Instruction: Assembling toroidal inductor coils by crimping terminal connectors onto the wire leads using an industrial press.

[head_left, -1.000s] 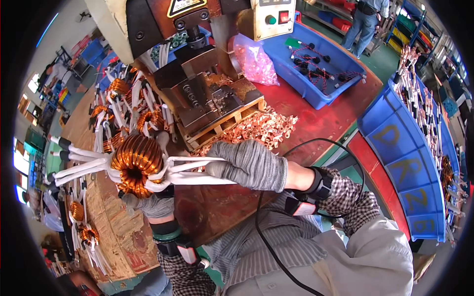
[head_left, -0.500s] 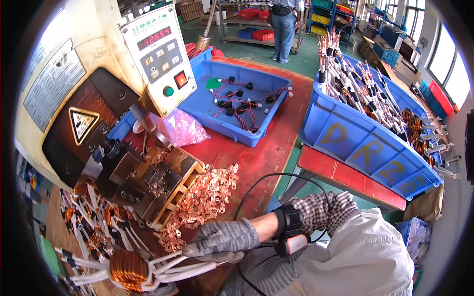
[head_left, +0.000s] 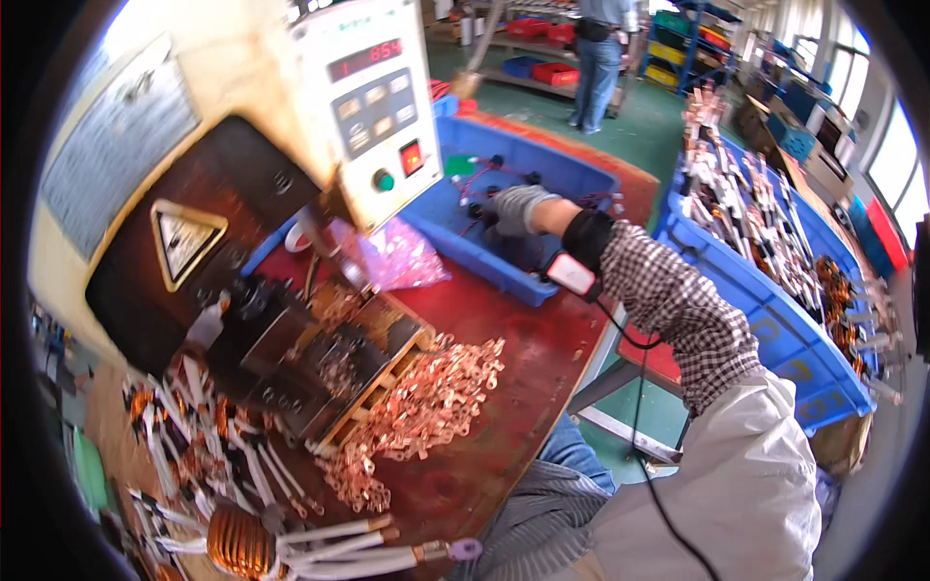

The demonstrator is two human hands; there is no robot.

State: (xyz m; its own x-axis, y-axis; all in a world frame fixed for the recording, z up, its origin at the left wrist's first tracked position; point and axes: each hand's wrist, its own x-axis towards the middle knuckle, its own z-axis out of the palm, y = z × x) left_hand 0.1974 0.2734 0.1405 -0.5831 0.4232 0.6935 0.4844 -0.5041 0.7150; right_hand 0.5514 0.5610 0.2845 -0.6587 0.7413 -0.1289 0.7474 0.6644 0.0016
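My right hand [head_left: 520, 210], in a grey knitted glove, reaches over the blue tray [head_left: 581, 169]. Its fingers are blurred and mostly turned from view, so I cannot tell whether they grip anything. Under and around it lie small black rings [head_left: 533, 178] with twisted dark red wires. At the lower left is a copper-wound coil [head_left: 238, 544] with several thick white leads [head_left: 363, 552] pointing right; some end in bare copper, one in a purplish tip. My left hand does not show.
A press machine [head_left: 320, 378] with a control box [head_left: 373, 107] stands at left. Loose copper terminals [head_left: 426, 402] are heaped beside it, near a pink plastic bag [head_left: 412, 254]. More coils [head_left: 184, 426] lie left. A blue crate [head_left: 775, 324] of leaded coils stands right; a person [head_left: 599, 68] stands beyond.
My right hand has left the coil's leads and moved up and away into the blue tray. The gloved fingers below the coil have gone out of sight. The view has shifted slightly.
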